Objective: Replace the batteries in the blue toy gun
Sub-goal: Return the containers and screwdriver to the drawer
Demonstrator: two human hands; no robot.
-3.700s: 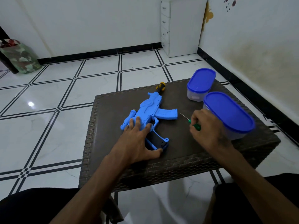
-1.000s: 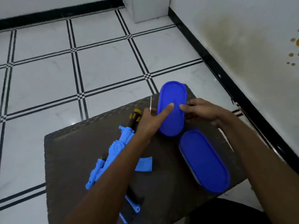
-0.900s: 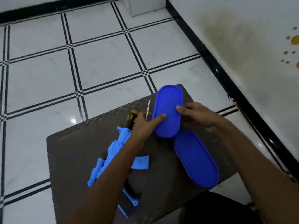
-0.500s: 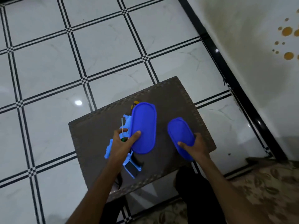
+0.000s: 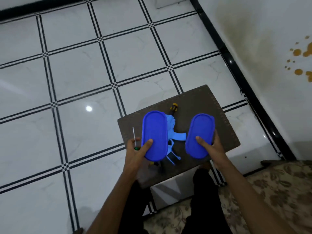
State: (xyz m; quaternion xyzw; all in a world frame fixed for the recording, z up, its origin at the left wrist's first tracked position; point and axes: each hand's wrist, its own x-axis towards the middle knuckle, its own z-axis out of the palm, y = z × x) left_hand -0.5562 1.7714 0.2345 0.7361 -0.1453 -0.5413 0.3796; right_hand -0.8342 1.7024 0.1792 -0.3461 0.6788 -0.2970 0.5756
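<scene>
While both lidded boxes are lifted clear, probably to free workspace, the blue toy gun (image 5: 171, 132) is left on the table (image 5: 211, 105); left hand (image 5: 136, 154) fingers are curled round one box (image 5: 154, 135) and a screwdriver (image 5: 134, 137), right hand (image 5: 211, 147) round the other box (image 5: 200, 135).

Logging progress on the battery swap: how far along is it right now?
Early. Done: nothing visible on the toy gun, which lies on the table; whether its battery cover is open can't be seen. In hand: left hand holds a blue-lidded container plus a small screwdriver; right hand holds the second container, lids on. Left: open compartment, swap batteries, close.
</scene>
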